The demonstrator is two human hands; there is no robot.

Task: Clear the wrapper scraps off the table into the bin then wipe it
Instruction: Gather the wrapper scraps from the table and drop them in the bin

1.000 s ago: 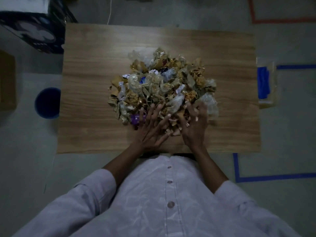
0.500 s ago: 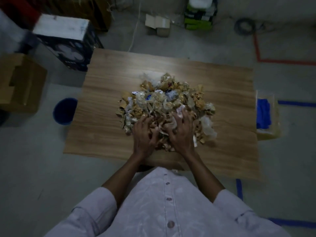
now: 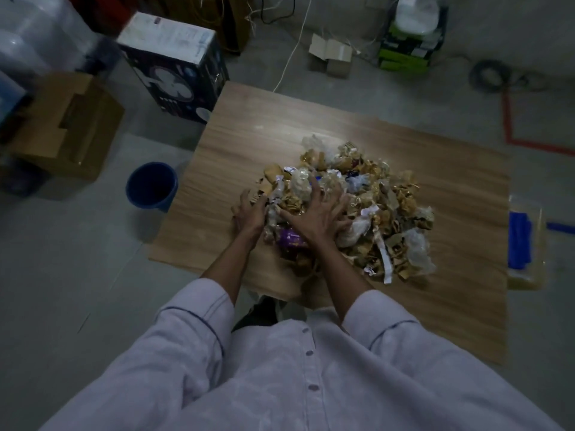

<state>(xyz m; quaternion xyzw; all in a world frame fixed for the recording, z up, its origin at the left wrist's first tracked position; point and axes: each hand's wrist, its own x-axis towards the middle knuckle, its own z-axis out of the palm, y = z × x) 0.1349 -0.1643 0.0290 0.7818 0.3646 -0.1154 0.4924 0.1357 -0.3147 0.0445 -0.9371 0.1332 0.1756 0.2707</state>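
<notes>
Versus a second ago: shifted both hands off the near edge of the wrapper scraps (image 3: 357,206) and onto the bin-side flank; swung the view left as well, so more of the blue bin (image 3: 151,185) in shot. Nothing lifted, heap about the same shape, no scraps seen in the bin, though too dark inside to confirm. Reads as bracketing a first batch for a scoop or a shove toward the left edge, so clearing barely begun and the wipe far off. Left hand (image 3: 250,213): jammed against the heap's left rim, fingertips buried among scraps, so can't tell whether gripping or just cupping. Right hand (image 3: 314,214): splayed flat on top of the heap's left part, fingers straight and spread, pressing down, grasping nothing. Purple wrapper (image 3: 291,239) poking out between the two wrists. Bulk of the heap right of and beyond the right hand, mid table (image 3: 249,135), all on the wood. Bin on the floor just beside the table's left edge, below tabletop level, apart from the left hand with bare wood between. Blue cloth-like thing (image 3: 518,241) in a clear tub (image 3: 527,278) off the right edge, untouched, probably for the wipe.
</notes>
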